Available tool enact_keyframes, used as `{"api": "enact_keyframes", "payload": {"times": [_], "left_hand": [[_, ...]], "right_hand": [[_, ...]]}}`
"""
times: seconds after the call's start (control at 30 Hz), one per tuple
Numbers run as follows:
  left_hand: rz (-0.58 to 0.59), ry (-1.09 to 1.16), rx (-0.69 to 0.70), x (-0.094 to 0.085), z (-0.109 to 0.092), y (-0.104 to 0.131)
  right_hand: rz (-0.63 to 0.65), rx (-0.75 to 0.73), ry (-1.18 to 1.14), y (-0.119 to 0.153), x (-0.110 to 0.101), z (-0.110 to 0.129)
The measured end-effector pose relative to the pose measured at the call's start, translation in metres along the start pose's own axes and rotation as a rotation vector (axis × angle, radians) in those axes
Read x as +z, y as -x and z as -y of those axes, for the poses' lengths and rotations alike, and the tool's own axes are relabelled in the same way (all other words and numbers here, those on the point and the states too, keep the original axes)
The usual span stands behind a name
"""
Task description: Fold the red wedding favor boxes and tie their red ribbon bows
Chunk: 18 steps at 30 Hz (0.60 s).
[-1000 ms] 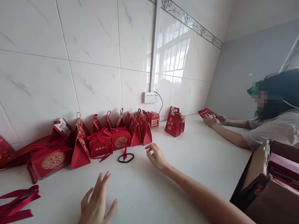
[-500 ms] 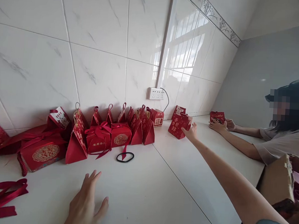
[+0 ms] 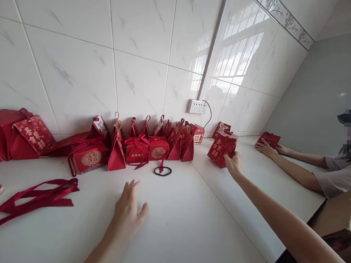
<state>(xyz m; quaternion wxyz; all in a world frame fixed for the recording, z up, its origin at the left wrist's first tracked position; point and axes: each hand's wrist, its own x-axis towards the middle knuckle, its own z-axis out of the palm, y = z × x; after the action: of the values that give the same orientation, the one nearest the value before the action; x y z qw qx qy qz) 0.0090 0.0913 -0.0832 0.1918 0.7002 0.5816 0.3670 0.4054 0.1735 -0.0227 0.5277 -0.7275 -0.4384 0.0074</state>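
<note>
Gripping a red gift box (image 3: 222, 151) at its near edge, the right hand (image 3: 233, 163) shows the thumb against the card; the far fingers are partly hidden. The box is near the tiled wall, overlapping a rear box (image 3: 222, 128) in view; contact between them, or with the table (image 3: 185, 211) beneath, cannot be confirmed. Principal hazard: a one-sided hold may let the box swivel, slip or crease under pressure. Secondary hazard: a sideways pull could drag or topple its neighbour. The left hand (image 3: 129, 204) is released, fingers spread, too far off to steady anything there. A forward sweep by it could disturb the black band (image 3: 162, 174) and adjoining ribbon tail (image 3: 162, 166).
</note>
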Motion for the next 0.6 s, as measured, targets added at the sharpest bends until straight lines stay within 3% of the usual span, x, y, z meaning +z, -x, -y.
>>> {"api": "enact_keyframes", "payload": {"times": [0.1, 0.2, 0.37, 0.4, 0.47, 0.53, 0.6], "left_hand": [[0.008, 0.146, -0.009, -0.003, -0.005, 0.005], [-0.056, 0.253, 0.056, -0.011, -0.012, 0.011], [-0.413, 0.363, 0.591, -0.042, -0.025, 0.017], [-0.418, 0.372, 0.621, -0.047, -0.027, 0.019], [-0.318, 0.402, 0.560, -0.055, -0.031, 0.022], [-0.196, 0.458, 0.444, -0.057, -0.034, 0.024], [-0.147, 0.505, 0.366, -0.055, -0.037, 0.026]], "right_hand": [[0.053, -0.062, -0.116, 0.043, -0.008, 0.025], [0.237, -0.216, -0.256, 0.098, -0.005, 0.056], [0.718, -0.427, -0.434, 0.191, 0.017, 0.097], [0.807, -0.463, -0.473, 0.205, 0.021, 0.101], [0.900, -0.511, -0.545, 0.222, 0.028, 0.108], [0.853, -0.537, -0.608, 0.227, 0.034, 0.115], [0.722, -0.574, -0.671, 0.221, 0.037, 0.124]]}}
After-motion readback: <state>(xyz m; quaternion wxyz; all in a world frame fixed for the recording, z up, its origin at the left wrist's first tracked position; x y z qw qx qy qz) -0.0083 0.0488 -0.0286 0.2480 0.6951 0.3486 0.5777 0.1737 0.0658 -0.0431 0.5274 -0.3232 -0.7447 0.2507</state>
